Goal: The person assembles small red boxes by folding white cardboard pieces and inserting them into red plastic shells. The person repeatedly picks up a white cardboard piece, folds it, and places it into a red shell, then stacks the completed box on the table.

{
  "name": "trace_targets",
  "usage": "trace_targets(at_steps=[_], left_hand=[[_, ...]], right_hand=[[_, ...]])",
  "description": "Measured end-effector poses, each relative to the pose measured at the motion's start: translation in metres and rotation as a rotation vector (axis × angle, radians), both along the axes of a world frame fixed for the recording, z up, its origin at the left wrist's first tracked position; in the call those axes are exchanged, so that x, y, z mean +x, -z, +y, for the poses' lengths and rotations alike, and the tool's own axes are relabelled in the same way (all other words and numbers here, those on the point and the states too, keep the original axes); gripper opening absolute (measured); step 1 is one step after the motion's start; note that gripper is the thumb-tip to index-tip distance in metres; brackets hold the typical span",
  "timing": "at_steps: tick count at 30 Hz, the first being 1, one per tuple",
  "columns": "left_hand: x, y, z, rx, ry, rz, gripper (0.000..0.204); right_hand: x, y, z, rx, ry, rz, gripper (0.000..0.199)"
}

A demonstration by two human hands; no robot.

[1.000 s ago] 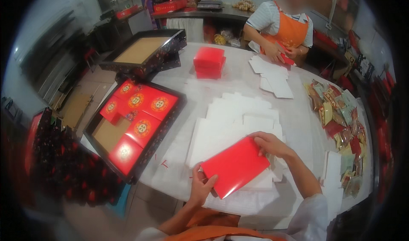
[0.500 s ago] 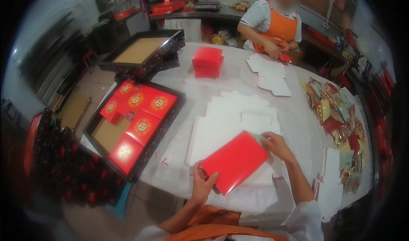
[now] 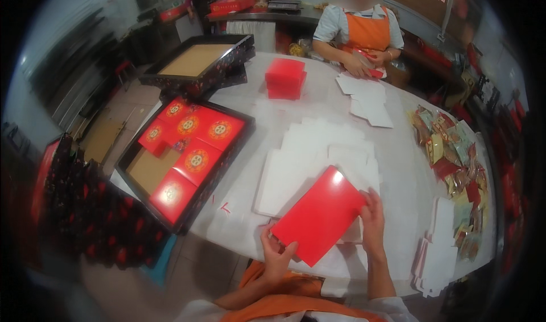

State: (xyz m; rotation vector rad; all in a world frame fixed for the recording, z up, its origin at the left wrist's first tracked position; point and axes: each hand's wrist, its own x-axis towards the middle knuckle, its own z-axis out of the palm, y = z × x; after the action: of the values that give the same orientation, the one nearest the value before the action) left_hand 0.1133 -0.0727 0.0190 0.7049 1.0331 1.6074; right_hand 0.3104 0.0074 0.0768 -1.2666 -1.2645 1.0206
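Observation:
A glossy red carton [image 3: 321,217], looking flat and rectangular, is held tilted over the near edge of the table. My left hand [image 3: 277,254] grips its lower left corner, thumb on top and fingers beneath. Along its right edge, my right hand [image 3: 372,217] has bent fingers pressed against the side; the fingertips are partly hidden behind the carton. White flattened cartons [image 3: 296,145] lie stacked under and beyond it. To the left, a black tray [image 3: 245,129] holds several red square boxes [image 3: 196,160] with round gold emblems, and part of its tan bottom shows.
Red boxes [image 3: 285,78] are stacked at the far middle. Another black tray [image 3: 239,52] stands far left. Small wrapped packets [image 3: 449,151] are heaped at the right, near more white cartons [image 3: 437,248]. A co-worker in an orange apron [image 3: 367,31] handles a red piece beside white cartons [image 3: 367,97].
My right hand has come down from the carton's upper right corner to its right edge. The carton has turned slightly more upright. The co-worker's hands have shifted, and the view has moved a little.

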Motion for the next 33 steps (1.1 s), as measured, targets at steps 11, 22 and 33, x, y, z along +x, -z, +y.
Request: trace_targets(at_steps=[11,22,33], left_hand=[[-0.038,0.028,-0.098,-0.067,0.577,0.099,0.050],[-0.041,-0.002,-0.021,-0.044,0.410,0.390,0.030],[-0.014,-0.022,0.000,0.038,0.042,0.035,0.003]], right_hand=[[-0.016,0.022,-0.061,-0.069,0.057,0.273,0.025],[-0.035,0.044,-0.089,0.127,-0.069,0.219,0.012],[-0.047,0.035,-0.091,0.022,0.086,0.309,0.008]])
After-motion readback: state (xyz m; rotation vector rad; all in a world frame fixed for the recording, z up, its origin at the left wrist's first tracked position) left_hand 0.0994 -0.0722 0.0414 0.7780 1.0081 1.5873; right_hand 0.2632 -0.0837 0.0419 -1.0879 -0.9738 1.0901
